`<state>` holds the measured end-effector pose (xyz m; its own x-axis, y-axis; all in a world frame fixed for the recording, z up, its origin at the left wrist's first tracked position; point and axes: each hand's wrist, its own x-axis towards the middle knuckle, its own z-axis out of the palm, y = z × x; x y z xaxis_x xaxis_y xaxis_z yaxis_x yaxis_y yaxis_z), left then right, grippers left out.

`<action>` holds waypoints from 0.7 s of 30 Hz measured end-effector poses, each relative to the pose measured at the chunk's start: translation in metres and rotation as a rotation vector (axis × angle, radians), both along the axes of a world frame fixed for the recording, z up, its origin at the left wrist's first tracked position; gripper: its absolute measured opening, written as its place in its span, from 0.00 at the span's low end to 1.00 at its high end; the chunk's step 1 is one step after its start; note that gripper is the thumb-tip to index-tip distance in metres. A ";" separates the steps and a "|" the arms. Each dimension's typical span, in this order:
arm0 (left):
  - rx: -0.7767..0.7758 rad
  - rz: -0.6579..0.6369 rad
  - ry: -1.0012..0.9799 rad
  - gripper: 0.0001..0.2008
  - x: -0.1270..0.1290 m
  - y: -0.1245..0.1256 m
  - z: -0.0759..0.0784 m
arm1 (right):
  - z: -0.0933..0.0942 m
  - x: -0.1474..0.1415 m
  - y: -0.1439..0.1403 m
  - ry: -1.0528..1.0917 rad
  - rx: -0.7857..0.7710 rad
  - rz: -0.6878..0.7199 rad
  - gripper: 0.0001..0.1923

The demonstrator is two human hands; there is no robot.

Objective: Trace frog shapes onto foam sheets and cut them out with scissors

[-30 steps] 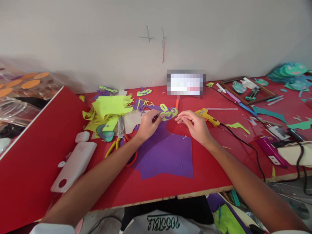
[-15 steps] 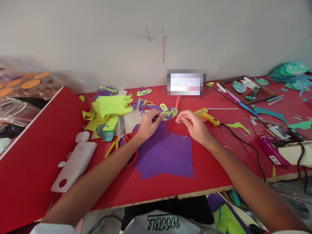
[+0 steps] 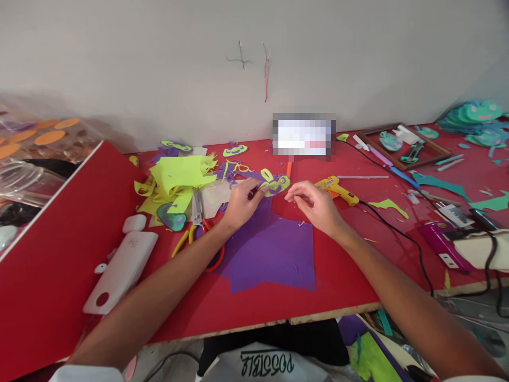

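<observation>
Head view: we are pinching the lime-and-purple foam cut-out (image 3: 274,185) in our left hand (image 3: 240,204) above the purple foam sheet (image 3: 270,246); our right hand (image 3: 314,204), fingertips curled, is nearing its edge. Glued layers could shift if tugged.

Person, head view: two bare forearms are being shown, no rings, watch or bands past the fingers. White short sleeves are being worn. A white shirt with black outlined lettering is being worn over dark trousers.
</observation>
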<state>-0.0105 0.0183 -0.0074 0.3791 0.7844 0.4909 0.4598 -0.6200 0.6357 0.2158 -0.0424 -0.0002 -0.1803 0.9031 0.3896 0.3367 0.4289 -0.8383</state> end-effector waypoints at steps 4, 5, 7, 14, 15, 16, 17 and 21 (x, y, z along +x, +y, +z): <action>0.006 -0.001 0.002 0.19 0.000 0.000 0.000 | 0.002 -0.001 -0.001 0.012 -0.013 -0.019 0.04; 0.006 0.001 0.005 0.19 0.000 0.000 0.000 | 0.003 -0.001 -0.001 0.015 -0.020 -0.023 0.04; 0.008 0.004 0.014 0.20 0.000 0.001 0.001 | 0.004 -0.002 -0.001 0.023 -0.040 -0.032 0.02; 0.007 0.004 0.017 0.21 0.000 0.001 0.000 | 0.002 -0.001 -0.001 0.008 -0.075 -0.012 0.04; 0.008 0.001 0.015 0.21 0.000 0.001 0.000 | 0.001 -0.001 -0.001 0.005 -0.068 -0.001 0.04; 0.008 0.000 0.013 0.21 0.000 0.001 0.000 | 0.001 -0.001 -0.001 0.000 -0.062 0.011 0.04; 0.007 0.002 0.011 0.22 0.000 0.001 0.001 | 0.001 -0.001 -0.001 -0.005 -0.058 0.022 0.04; 0.004 0.000 0.006 0.23 0.001 0.000 0.002 | 0.003 -0.002 -0.002 -0.018 -0.054 0.053 0.05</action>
<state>-0.0098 0.0187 -0.0058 0.3818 0.7828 0.4914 0.4639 -0.6221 0.6307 0.2137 -0.0448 0.0025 -0.2348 0.9120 0.3364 0.3304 0.4003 -0.8548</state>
